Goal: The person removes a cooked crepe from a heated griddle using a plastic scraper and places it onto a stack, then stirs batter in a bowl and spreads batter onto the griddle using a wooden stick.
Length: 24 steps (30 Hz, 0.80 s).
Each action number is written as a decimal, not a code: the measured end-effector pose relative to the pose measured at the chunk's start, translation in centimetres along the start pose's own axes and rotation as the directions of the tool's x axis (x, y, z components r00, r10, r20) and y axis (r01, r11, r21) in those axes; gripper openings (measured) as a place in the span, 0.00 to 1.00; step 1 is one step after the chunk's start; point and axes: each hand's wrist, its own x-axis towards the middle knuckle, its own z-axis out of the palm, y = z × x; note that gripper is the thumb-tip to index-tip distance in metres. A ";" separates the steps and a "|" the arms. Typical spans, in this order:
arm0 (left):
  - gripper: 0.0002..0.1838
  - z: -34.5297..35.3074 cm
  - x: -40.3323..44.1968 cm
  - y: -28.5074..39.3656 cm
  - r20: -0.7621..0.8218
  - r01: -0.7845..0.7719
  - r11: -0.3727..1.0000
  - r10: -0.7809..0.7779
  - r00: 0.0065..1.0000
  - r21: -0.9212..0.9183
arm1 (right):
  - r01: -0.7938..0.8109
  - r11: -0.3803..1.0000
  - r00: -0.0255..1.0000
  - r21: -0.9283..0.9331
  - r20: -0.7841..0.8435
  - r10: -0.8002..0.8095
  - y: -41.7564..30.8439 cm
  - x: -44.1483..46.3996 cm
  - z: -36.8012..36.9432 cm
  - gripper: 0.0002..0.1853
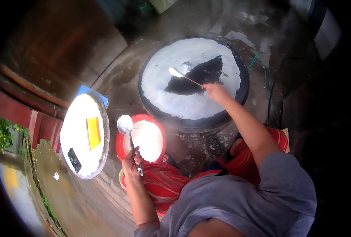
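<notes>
A large round black griddle [244,81] carries a white layer of batter [159,75] with a dark bare patch near its middle. My right hand [215,93] grips a thin stick [193,81] above the griddle's right part; its whitened tip lies over the left edge of the dark patch. Lower left, my left hand [132,161] is wrapped round the handle of a ladle [125,124]. The ladle's white-coated bowl is over the upper left rim of a red tub [163,136], which contains white liquid [146,140].
On the left stands a round white-topped surface [75,122] bearing a yellow object [93,133] and a phone [74,160]. Something blue [100,97] shows behind it. A green cord [267,83] runs along the floor right of the griddle. Haze hangs around the griddle.
</notes>
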 end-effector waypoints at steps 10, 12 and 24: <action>0.19 0.0 0.0 0.1 0.024 0.033 0.999 -0.033 0.999 -0.013 | 0.003 0.949 1.000 0.315 0.026 -0.012 2.1 -1.2 2.9 0.15; 0.19 -0.2 0.2 0.0 0.022 0.045 0.999 -0.045 0.999 -0.010 | 0.049 0.972 0.993 0.228 0.090 -0.072 -0.4 -2.5 1.1 0.15; 0.17 -1.6 1.3 0.4 0.145 0.069 0.998 -0.068 0.987 -0.007 | 0.333 0.855 0.888 -0.398 -0.172 -0.426 -8.1 -11.7 4.0 0.30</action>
